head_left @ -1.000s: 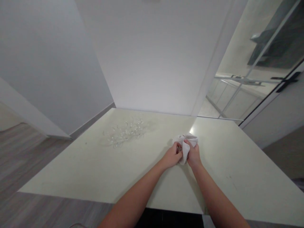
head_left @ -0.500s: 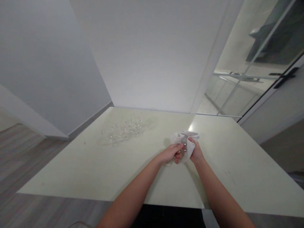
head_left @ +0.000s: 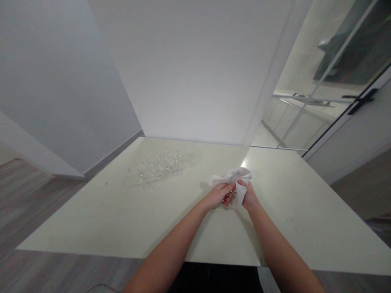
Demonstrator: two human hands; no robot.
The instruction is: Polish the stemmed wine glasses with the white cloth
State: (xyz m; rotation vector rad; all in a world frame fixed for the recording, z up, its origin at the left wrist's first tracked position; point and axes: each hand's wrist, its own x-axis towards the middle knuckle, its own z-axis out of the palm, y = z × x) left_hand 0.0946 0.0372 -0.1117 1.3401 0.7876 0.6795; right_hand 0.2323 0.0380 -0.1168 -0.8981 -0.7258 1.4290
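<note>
My left hand [head_left: 218,196] is closed around a clear, shiny glass [head_left: 225,204], mostly hidden by the fingers and the cloth. My right hand [head_left: 249,197] grips a white cloth [head_left: 232,175], which is bunched against the glass between both hands. A fold of cloth hangs in front of the right fingers, so their tips are partly covered. Both hands are close together, just over the right-centre part of the pale tabletop [head_left: 128,219].
Several clear glasses [head_left: 161,167] stand clustered at the table's back left; their outlines are faint. A white wall panel [head_left: 195,81] rises behind the table. To the right are a glass partition [head_left: 301,118] and a door with a black handle [head_left: 363,99].
The cloth has shifted, spreading further left over the left hand and covering more of the glass. Both hands stay close together, still gripping. The view has shifted slightly.
</note>
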